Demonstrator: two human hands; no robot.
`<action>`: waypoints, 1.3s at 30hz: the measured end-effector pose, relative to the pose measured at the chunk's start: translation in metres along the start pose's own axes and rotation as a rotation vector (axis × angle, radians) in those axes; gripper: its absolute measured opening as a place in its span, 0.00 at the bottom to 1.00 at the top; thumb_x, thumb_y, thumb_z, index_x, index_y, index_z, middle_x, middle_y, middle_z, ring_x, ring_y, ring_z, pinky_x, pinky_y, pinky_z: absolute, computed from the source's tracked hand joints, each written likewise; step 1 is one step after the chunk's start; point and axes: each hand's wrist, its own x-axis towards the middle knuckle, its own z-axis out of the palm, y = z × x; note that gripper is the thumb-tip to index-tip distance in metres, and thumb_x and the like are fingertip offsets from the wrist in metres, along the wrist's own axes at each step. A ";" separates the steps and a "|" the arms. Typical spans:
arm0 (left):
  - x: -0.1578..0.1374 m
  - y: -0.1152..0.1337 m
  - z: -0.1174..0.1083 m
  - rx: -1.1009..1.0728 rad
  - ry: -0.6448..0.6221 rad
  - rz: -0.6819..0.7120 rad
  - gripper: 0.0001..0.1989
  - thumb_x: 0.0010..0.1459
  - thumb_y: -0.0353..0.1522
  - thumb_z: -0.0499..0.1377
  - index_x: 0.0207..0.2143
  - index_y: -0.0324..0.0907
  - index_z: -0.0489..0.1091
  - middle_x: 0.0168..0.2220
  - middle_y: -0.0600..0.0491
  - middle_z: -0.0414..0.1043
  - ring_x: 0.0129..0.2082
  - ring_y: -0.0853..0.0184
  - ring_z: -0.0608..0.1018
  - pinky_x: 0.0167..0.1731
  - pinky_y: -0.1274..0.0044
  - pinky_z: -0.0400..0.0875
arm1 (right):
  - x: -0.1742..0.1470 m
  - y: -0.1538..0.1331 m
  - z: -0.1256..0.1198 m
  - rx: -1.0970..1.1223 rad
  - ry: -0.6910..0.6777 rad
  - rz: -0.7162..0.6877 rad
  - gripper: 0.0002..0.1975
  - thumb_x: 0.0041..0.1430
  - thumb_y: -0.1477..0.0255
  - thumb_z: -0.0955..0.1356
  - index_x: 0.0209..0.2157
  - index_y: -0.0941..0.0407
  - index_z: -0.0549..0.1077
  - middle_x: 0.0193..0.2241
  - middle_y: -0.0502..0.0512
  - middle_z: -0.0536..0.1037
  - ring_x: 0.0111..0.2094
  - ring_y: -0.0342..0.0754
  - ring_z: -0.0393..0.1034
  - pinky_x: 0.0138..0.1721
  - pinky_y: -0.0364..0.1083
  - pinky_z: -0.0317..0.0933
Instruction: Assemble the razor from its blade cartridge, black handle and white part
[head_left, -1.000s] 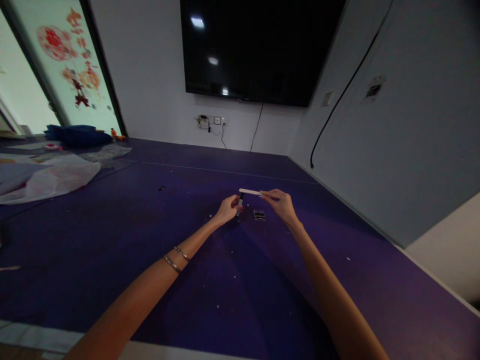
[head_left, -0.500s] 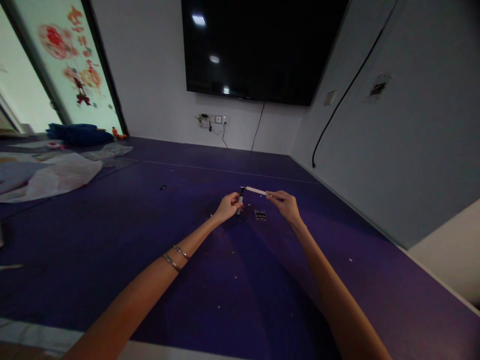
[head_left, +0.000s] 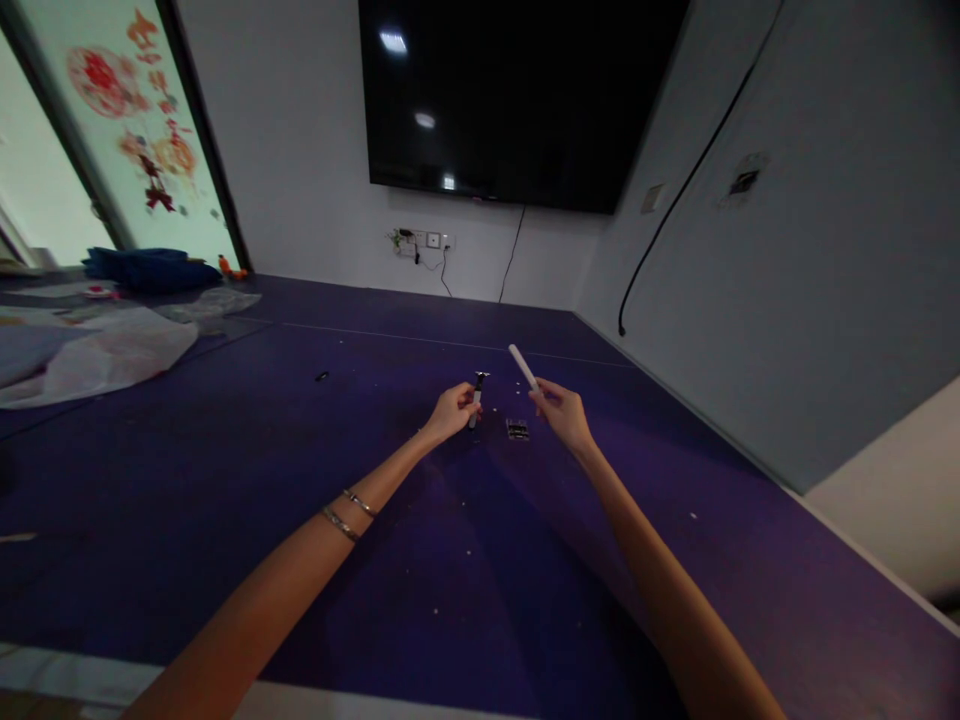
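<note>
My left hand (head_left: 452, 411) is closed around the grey and black handle of a razor (head_left: 475, 396), held upright with its T-shaped head on top. To the right, my right hand (head_left: 562, 408) pinches the lower end of a white stick (head_left: 523, 367), which tilts up and to the left. The stick and the razor head are apart. Between the two hands, a small clear case with dark pieces (head_left: 517, 429) lies on the purple surface (head_left: 360, 560). What exactly is in the case is too small to tell.
A small black piece (head_left: 322, 376) lies to the left. Farther left are crumpled plastic sheeting (head_left: 142, 345) and a blue cloth bundle (head_left: 150, 270). A thin pale stick (head_left: 16, 538) lies at the left edge. Behind, a television (head_left: 517, 100) hangs above wall sockets (head_left: 433, 240); a black cable (head_left: 690, 180) hangs at right.
The white stick has swung from nearly level, with its tip by the razor head, to a steep upward tilt away from it. My left hand still holds the razor.
</note>
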 end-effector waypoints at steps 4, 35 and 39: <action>-0.001 -0.004 0.002 0.012 0.014 -0.012 0.06 0.48 0.24 0.56 0.30 0.37 0.63 0.23 0.56 0.69 0.19 0.74 0.73 0.20 0.83 0.67 | -0.023 -0.024 0.040 0.392 -0.151 0.263 0.20 0.45 0.58 0.67 0.37 0.56 0.68 0.20 0.44 0.66 0.12 0.34 0.51 0.10 0.36 0.40; -0.005 0.012 0.001 0.157 0.075 -0.021 0.05 0.44 0.22 0.55 0.25 0.38 0.62 0.20 0.59 0.65 0.19 0.75 0.70 0.20 0.84 0.62 | -0.066 -0.039 0.087 0.716 -0.107 0.447 0.15 0.47 0.59 0.67 0.31 0.54 0.62 0.13 0.38 0.56 0.11 0.33 0.43 0.11 0.34 0.35; -0.003 0.012 0.000 0.138 0.068 -0.005 0.05 0.44 0.23 0.55 0.26 0.38 0.62 0.20 0.60 0.65 0.19 0.76 0.70 0.19 0.84 0.63 | -0.066 -0.039 0.089 0.732 -0.094 0.427 0.14 0.48 0.60 0.67 0.32 0.54 0.62 0.13 0.38 0.56 0.11 0.32 0.43 0.11 0.34 0.35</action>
